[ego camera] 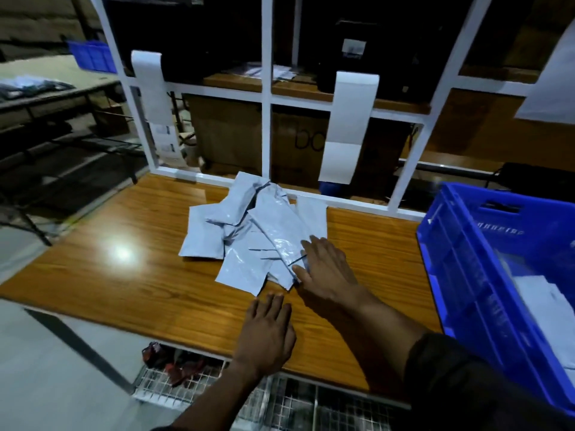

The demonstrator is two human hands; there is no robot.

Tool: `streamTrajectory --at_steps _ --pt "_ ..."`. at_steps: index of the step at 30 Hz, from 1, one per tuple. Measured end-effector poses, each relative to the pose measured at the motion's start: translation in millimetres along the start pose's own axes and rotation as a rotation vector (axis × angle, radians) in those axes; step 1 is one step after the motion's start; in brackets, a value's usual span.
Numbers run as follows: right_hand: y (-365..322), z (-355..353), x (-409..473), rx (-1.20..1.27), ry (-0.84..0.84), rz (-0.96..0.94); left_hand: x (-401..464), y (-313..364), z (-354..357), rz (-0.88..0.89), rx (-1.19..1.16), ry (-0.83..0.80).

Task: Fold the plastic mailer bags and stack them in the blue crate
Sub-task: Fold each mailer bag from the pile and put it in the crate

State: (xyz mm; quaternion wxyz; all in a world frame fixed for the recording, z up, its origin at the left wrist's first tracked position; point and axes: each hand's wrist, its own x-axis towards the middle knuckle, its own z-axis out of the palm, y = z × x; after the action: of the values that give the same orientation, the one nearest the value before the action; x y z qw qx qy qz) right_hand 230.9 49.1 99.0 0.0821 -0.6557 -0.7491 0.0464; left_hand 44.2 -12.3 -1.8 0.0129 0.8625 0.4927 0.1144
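- While the right hand (pixel 326 269) reached up from the lower right of the head view onto the near edge of the pile of mailer bags (pixel 252 234), the step in hand looked like picking the next bag to fold; its fingers lay fairly straight across the top bag, touching it, with nothing plainly pinched yet.
- Below it, at lower centre, the left hand (pixel 264 334) lay flat and relaxed on the wooden table (pixel 109 275), just short of the pile and holding nothing.
- At frame centre, the bags sat in a loose heap against the white frame (pixel 266 88), pale grey-blue, glossy, creased and overlapping at many angles; several looked long and narrow, and how many there were could not be told.
- Along the right edge stood the blue crate (pixel 466 259), well apart from the heap, with some pale sheets inside at its lower part that were probably bags already stacked, so the task seemed partly done.
- As a judgement, the next move called for the right fingers to close on 1 bag only, slide it free of the slippery stack toward the bare table near the left hand, and flatten it there before creasing.
- More pale sheets hung from the frame above, at upper centre.
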Motion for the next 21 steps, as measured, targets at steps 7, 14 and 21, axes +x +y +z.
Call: streamTrajectory --at_steps 7,14,21 --pt "-25 9 73 -0.056 -0.147 0.079 1 -3 2 -0.013 0.043 -0.025" --pt "-26 12 82 0.019 -0.084 0.104 2 -4 2 -0.012 0.049 -0.018" --pt "-2 11 9 0.141 -0.004 -0.026 -6 2 -10 -0.077 -0.102 0.191"
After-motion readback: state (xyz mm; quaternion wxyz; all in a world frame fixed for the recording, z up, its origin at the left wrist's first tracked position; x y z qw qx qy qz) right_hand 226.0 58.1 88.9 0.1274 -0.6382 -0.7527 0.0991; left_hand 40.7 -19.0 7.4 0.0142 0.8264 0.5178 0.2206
